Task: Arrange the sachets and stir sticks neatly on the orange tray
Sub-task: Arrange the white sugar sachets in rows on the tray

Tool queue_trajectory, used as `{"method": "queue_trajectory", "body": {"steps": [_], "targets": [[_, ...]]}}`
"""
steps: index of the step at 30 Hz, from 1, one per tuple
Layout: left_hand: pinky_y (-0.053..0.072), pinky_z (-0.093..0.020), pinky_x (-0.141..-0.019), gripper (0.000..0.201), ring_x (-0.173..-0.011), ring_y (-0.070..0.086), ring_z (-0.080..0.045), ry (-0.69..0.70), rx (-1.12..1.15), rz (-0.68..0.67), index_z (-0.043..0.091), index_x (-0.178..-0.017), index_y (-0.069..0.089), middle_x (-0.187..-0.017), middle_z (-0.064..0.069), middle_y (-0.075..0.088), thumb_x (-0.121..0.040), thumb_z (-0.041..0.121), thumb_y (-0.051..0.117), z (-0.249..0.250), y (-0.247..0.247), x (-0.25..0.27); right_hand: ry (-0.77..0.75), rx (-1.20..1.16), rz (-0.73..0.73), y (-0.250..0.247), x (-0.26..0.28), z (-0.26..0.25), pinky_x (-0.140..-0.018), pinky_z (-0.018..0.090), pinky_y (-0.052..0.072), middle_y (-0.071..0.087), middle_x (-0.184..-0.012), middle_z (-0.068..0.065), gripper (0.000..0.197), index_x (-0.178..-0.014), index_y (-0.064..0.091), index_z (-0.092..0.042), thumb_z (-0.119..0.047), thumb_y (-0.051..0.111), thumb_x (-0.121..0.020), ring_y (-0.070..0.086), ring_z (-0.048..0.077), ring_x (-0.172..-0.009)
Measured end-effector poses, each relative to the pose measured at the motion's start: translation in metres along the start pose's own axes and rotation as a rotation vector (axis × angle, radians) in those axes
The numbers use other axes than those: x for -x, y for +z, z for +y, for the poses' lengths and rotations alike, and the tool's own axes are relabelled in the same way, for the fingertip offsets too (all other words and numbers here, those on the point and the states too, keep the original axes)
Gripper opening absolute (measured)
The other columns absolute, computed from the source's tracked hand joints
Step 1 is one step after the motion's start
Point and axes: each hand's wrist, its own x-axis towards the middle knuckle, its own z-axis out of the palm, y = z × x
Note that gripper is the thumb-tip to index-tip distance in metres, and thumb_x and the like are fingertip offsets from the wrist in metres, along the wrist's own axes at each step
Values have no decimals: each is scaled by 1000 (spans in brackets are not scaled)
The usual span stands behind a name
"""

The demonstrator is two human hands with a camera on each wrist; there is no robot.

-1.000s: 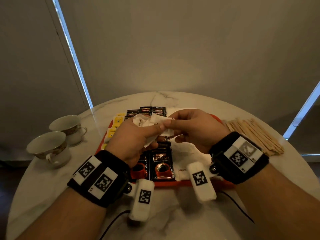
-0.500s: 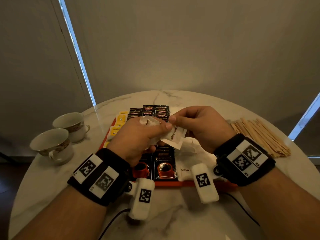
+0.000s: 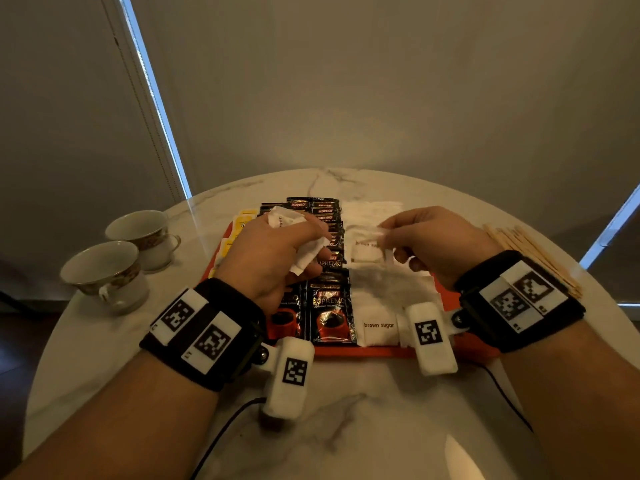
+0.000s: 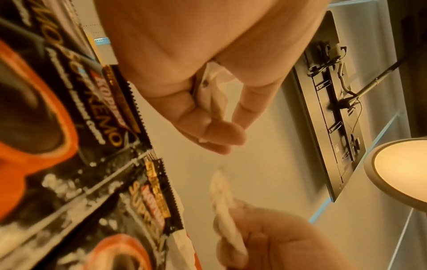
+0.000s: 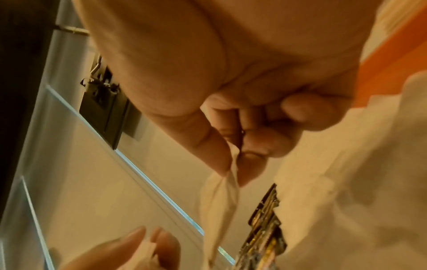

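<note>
Your left hand (image 3: pixel 277 251) grips a bunch of crumpled white sachets (image 3: pixel 304 254) above the orange tray (image 3: pixel 363 351). Your right hand (image 3: pixel 436 244) pinches one white sachet (image 3: pixel 379 233) between thumb and forefinger, over the white rows. The tray holds black coffee sachets (image 3: pixel 330 313), brown sugar sachets (image 3: pixel 379 327) and yellow sachets (image 3: pixel 240 220). The stir sticks (image 3: pixel 530 254) lie on the table (image 3: pixel 346 427) at 3 o'clock of the tray.

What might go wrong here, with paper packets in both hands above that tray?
The right hand pinches one white sachet only by its edge, so it may slip or land crooked on the white row. The left hand grips several sachets bunched together; one could drop onto the coffee packets. The stir sticks lie off the orange tray, near the table's edge.
</note>
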Motion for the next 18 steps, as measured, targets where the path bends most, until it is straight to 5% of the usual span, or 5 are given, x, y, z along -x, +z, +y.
{"method": "queue_trajectory", "body": {"steps": [8, 16, 18], "targets": [[51, -25, -49, 16, -66, 69, -19, -16, 36, 41, 12, -81, 72, -80, -13, 72, -92, 1, 68, 0, -4, -4, 165, 251, -119, -1, 0, 9, -49, 26, 40, 65, -60, 0, 5, -81, 81, -15, -13, 77, -83, 53, 11, -54], [51, -25, -48, 17, -66, 69, -19, -14, 44, 45, 12, -82, 71, -83, -13, 72, -93, 0, 66, 1, -4, -3, 172, 369, -112, 1, 2, 7, -57, 25, 44, 75, -71, 0, 15, -84, 81, -10, -24, 80, -81, 60, 5, -52], [50, -25, -47, 16, -65, 69, -18, -20, 45, 46, 11, -82, 71, -82, -13, 72, -93, 0, 65, 1, -4, -4, 151, 384, -104, 1, 4, 6, -58, 23, 47, 77, -79, -2, 13, -86, 81, -14, -26, 80, -82, 67, 5, -65]]}}
